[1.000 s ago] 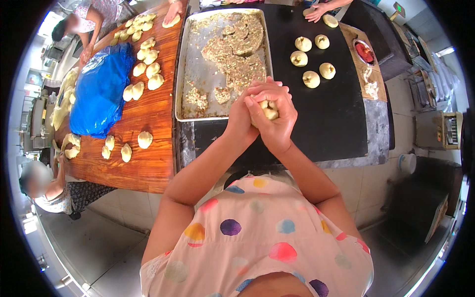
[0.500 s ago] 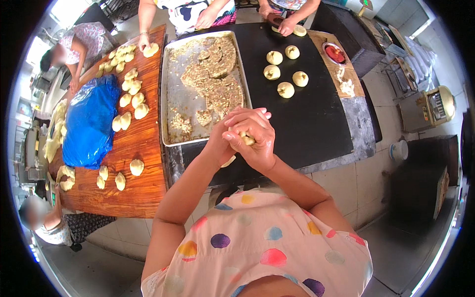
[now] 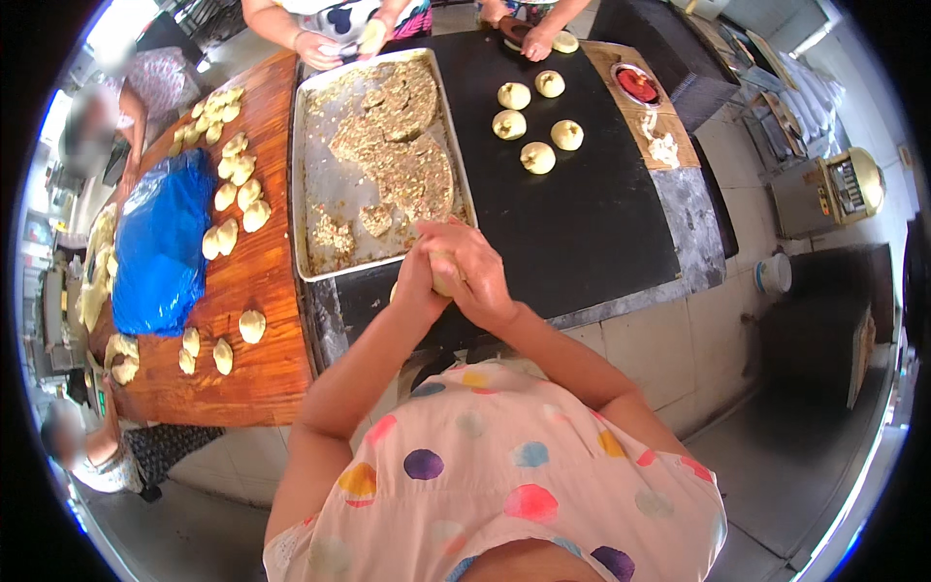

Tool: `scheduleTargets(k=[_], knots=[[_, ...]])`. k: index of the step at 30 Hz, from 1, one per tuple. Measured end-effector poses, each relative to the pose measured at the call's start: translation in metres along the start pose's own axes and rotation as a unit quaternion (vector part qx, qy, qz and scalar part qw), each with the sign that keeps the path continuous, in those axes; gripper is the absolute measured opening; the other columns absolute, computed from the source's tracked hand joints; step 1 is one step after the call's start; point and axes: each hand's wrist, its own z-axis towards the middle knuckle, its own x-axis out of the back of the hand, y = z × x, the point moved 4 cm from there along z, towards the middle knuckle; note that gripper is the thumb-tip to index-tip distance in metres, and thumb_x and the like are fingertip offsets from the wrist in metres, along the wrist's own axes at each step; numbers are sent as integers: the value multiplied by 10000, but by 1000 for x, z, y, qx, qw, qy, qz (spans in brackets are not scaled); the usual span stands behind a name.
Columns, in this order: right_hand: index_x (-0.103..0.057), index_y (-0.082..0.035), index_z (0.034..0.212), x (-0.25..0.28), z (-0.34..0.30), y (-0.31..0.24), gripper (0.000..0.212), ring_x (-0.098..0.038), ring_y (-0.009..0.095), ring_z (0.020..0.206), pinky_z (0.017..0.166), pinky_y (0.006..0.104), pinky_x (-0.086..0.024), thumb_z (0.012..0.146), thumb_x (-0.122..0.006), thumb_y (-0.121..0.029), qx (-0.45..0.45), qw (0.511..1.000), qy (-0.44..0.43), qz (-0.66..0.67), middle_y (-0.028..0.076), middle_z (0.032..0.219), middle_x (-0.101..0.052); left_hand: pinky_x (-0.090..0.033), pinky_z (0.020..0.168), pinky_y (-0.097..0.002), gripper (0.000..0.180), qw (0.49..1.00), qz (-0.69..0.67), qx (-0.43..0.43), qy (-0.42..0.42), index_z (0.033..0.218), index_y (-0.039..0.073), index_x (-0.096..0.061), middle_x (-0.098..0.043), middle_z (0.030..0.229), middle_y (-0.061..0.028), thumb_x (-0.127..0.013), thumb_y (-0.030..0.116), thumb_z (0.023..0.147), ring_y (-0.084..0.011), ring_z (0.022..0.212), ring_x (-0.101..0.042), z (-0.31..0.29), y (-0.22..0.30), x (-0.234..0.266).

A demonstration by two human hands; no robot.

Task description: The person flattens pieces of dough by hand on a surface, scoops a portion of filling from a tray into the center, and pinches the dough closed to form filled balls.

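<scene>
Change, left to right: a pale dough round (image 3: 371, 37), rested on the wooden table half a second ago, is now held up by a co-worker's hand (image 3: 318, 48) beyond the tray. Left hand (image 3: 419, 277) and right hand (image 3: 477, 266) are clasped together around a dough ball (image 3: 443, 275), near the tray's closest corner; less of it is exposed than before, so closer enclosure is judged. Its underside is hidden.

Surroundings, left to right: a blue plastic bag (image 3: 163, 242) is flanked by dough lumps (image 3: 252, 326) on the wooden table (image 3: 276, 378); filling (image 3: 398, 145) is spread in the metal tray (image 3: 315, 184), partly screened by the fingers; five shaped buns (image 3: 537, 158) are set on the black surface (image 3: 582, 233); a red-filled bowl (image 3: 636, 85) is placed beyond.
</scene>
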Motion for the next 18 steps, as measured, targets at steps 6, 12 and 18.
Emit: scheduleTargets(k=[6,12,18], knots=[[-676,27,1011,14,3,-2,341,-623,332,1073,987,403,-439,992,-455,-232,-75,995,-33,52,192,1144,-662,-537,880,-386,386,994,-9,94,-48,1109,83,-565,-620,1091,-88,-404,422,1020,-212,1008,-632,23,-11,-9],[-671,-7,940,2,-24,5,137,-645,297,928,865,374,-487,896,-618,-126,-27,997,-64,-44,154,982,-686,-524,829,-356,218,981,-183,-5,-64,951,152,-579,-623,936,-5,-490,347,993,-147,899,-626,1,-44,13],[-673,-2,868,-13,-71,41,178,-640,199,848,798,313,-494,940,-564,-122,-281,954,-21,98,103,904,-691,-533,791,-358,389,977,-81,81,178,1118,114,-590,-654,943,-22,-458,463,1007,-149,858,-658,-27,-59,30]])
